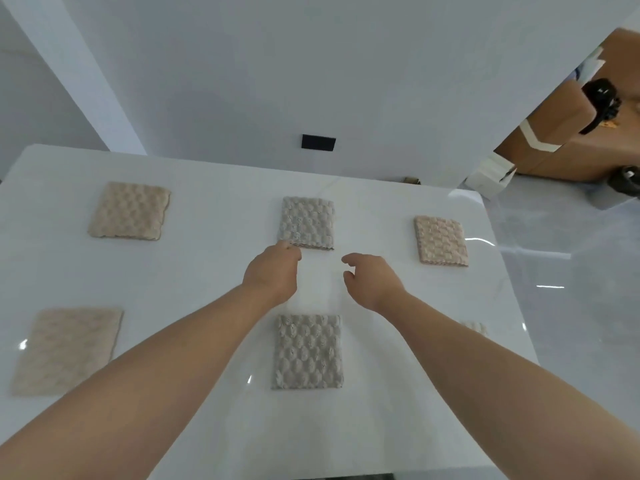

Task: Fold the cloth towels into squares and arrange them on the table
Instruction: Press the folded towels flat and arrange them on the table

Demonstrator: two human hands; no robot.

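Several folded waffle-textured towels lie apart on the white table (214, 271). A beige towel (130, 211) sits at the far left, a grey towel (307, 222) at the far middle and a pinkish towel (440, 241) at the far right. In the near row are a beige towel (65, 349) at the left and a grey towel (307, 351) in the middle. A sliver of another towel (474, 328) shows behind my right forearm. My left hand (273, 268) pinches the near left corner of the far grey towel. My right hand (372, 278) hovers beside it, fingers loosely curled and holding nothing.
A white wall with a black rectangular plate (318, 142) rises behind the table. Off the table's right side stand a brown cardboard box (561, 140), a small white box (488, 178) and black gear (601, 98). A glossy floor lies to the right.
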